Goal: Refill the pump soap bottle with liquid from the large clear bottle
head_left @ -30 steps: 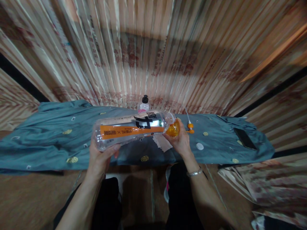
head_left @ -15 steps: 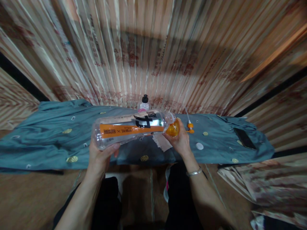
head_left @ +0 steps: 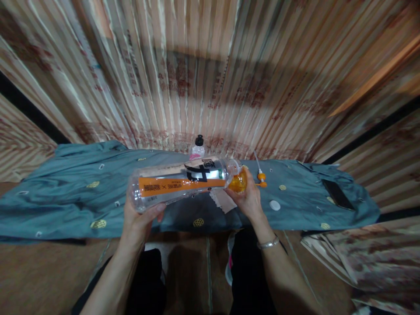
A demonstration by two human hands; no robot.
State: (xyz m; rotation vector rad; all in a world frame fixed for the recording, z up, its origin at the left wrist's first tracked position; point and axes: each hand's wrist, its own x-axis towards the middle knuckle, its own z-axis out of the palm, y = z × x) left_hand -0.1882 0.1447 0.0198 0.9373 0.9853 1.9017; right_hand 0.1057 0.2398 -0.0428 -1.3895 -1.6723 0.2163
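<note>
My left hand (head_left: pixel 139 218) is closed around the base of a large clear plastic bottle (head_left: pixel 180 181) with an orange and silver label. The bottle lies nearly level in the air, its neck pointing right and slightly up. At its mouth, my right hand (head_left: pixel 249 197) grips a small amber bottle (head_left: pixel 239 180), the two openings close together. Whether the rims touch I cannot tell. On the cloth beyond my right hand rests an orange pump top (head_left: pixel 261 179) with a white tube. A white round cap (head_left: pixel 274 205) lies nearby.
A clear bottle with a black top (head_left: pixel 198 146) stands behind the large one. Beneath it lies a pale piece of paper or cloth (head_left: pixel 223 200). A dark phone (head_left: pixel 337 194) rests at the right on the blue-green cloth (head_left: pixel 72 197). Striped curtains (head_left: pixel 197 78) hang behind.
Everything sits slightly lower in view, as the camera has shifted. Both hands keep their hold, and the large bottle stays close to the amber bottle in nearly the same pose.
</note>
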